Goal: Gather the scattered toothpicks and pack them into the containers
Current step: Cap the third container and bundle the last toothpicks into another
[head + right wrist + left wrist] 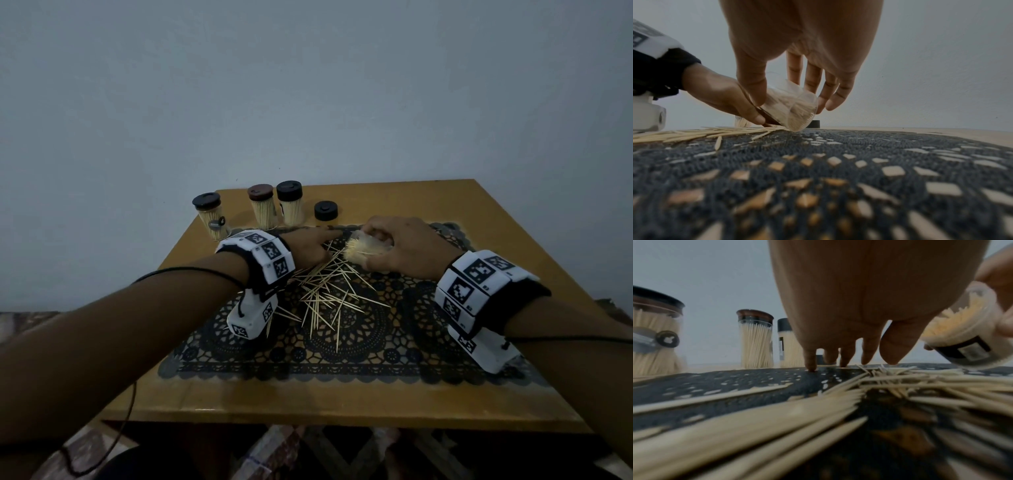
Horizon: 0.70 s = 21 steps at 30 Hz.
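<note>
The thin pale wooden toothpicks [329,291] look light, stiff and sharp-tipped — likely best pinched mid-shaft in small bunches. They lie loose on the black lace mat [342,356]. The right hand [404,246] grips a tilted clear plastic container [791,110], partly filled; the left hand [308,246] has straight fingers [810,360] touching the mat just beside the pile.

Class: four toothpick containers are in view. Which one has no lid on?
The container gripped in the right hand, tilted on its side over the mat. The three others stand upright and capped at the table's far edge.
</note>
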{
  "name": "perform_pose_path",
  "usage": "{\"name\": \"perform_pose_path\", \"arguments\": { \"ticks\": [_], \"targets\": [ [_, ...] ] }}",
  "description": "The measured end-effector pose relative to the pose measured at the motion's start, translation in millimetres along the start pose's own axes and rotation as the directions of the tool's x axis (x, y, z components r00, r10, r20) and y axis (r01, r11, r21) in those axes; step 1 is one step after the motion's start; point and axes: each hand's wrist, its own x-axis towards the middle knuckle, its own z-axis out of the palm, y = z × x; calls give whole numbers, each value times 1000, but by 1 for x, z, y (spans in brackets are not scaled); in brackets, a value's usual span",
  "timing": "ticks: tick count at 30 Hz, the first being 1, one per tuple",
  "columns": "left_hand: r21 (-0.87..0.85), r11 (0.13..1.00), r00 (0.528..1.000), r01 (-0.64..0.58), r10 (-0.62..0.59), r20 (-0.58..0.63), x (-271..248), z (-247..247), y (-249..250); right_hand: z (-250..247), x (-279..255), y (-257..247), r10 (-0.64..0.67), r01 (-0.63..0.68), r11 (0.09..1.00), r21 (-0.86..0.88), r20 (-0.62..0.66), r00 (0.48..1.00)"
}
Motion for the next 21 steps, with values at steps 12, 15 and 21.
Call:
{"name": "perform_pose_path", "arguments": {
  "ticks": [12,15,21],
  "targets": [
    [215,959,978,-183,199,-58,-46,4,-8,-1,0,-1,37,-37,998,-46,-15,999],
    [209,963,978,-169,191,-89,-55,10,-5,-1,0,-2,36,-36,999,-37,-11,999],
    [131,991,996,-40,50,-78,-64,20,2,-1,0,-3,33,-33,999,-30,-16,999]
  ]
}}
